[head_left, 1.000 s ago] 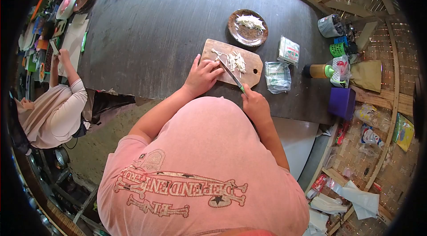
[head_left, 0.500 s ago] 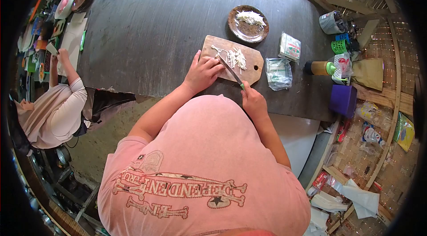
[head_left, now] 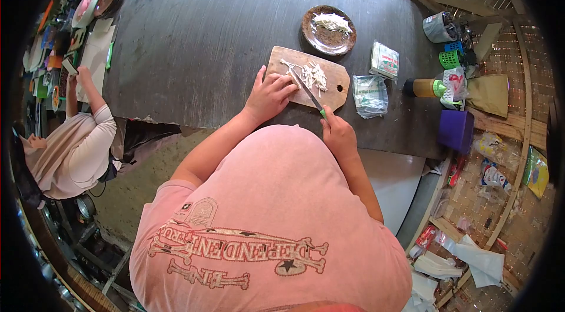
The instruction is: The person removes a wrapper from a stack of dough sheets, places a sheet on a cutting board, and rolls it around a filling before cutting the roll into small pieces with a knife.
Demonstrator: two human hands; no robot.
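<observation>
My right hand (head_left: 339,132) grips a knife (head_left: 310,95) by its green handle, the blade slanting up and left across a wooden cutting board (head_left: 278,59). Thin white strips of food (head_left: 316,76) lie in a loose pile beside the blade. On the board's left part rests my left hand (head_left: 269,95), its fingers bent and pressed down close to the blade; what lies under the fingertips is mostly hidden. Behind the board, a brown plate (head_left: 328,47) bears more white strips (head_left: 331,22).
Right of the board lie two plastic-wrapped packets, a white one (head_left: 384,59) and a clear-bagged one (head_left: 370,96). A bottle (head_left: 424,88) and a purple box (head_left: 455,130) are at the table's right edge. A person (head_left: 76,147) works at the left.
The knife and my right hand have shifted very slightly. My left hand stays on the board, and the pile of strips looks nearly the same.
</observation>
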